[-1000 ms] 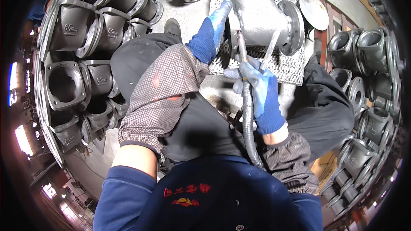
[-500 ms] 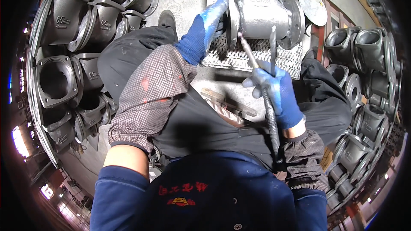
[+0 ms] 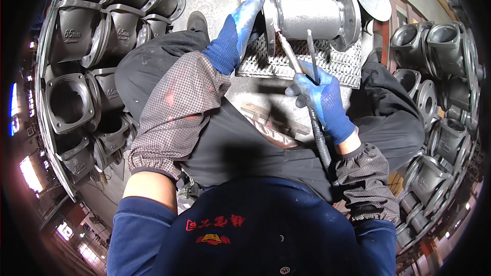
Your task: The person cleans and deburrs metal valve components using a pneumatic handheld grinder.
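Note:
A silver-grey cast valve body (image 3: 306,15) with round flanges lies on its side on a metal mesh mat (image 3: 327,69). My left hand (image 3: 245,18), in a blue glove, holds it at the left flange (image 3: 271,18); some of those fingers are in shadow behind the rim. My right hand (image 3: 317,89), gloved too, is closed round a slim rod-shaped tool (image 3: 289,53) with a dark ribbed hose (image 3: 321,143) trailing toward my lap. The tool's tip is at the inner side of the left flange. Beside it rises a darker thin rod (image 3: 312,51); I cannot tell whether it belongs to the tool.
Stacked grey valve castings (image 3: 69,99) stand at my left, and more castings (image 3: 427,176) at my right. A round pale disc (image 3: 372,0) lies right of the mat, by a reddish-brown frame (image 3: 399,18). My legs (image 3: 153,76) straddle the floor before the mat.
The valve body appears slightly higher and further left in the picture. My right hand and the tool have shifted left with it; the darker rod has moved left along the casting. Both hands keep their holds.

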Demonstrator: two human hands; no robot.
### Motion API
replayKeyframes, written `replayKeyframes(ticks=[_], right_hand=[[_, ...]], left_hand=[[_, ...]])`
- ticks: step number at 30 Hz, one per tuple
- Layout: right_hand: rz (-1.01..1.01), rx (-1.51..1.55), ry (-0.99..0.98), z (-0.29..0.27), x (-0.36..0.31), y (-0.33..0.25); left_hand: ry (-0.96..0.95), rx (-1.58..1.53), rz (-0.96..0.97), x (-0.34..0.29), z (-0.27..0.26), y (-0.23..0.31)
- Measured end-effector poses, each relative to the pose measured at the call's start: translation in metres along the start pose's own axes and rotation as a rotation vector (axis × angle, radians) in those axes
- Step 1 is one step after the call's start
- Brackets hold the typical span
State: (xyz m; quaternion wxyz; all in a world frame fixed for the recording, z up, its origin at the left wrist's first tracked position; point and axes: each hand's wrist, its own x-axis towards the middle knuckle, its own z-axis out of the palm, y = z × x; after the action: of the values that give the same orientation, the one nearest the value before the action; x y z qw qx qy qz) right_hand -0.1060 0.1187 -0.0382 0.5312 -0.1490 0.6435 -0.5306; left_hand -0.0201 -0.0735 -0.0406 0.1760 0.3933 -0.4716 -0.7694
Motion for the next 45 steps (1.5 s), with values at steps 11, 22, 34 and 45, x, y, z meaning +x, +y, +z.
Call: replayKeyframes(ticks=[11, 22, 34, 45], right_hand=[[0.067, 0.040, -0.020, -0.007, 0.004, 0.015], [0.049, -0.154, -0.165, -0.029, -0.002, -0.014], [-0.272, -0.019, 0.317, -0.133, 0.067, -0.072], [-0.155, 0.000, 0.274, -0.106, 0.105, -0.060]], left_hand=[[-0.005, -0.111, 0.035, 0.027, -0.007, -0.028], [0.005, -0.130, 0.177, 0.026, 0.018, -0.029], [-0.092, -0.202, 0.169, 0.034, 0.009, -0.034], [0.167, -0.223, 0.173, 0.035, 0.028, -0.004]])
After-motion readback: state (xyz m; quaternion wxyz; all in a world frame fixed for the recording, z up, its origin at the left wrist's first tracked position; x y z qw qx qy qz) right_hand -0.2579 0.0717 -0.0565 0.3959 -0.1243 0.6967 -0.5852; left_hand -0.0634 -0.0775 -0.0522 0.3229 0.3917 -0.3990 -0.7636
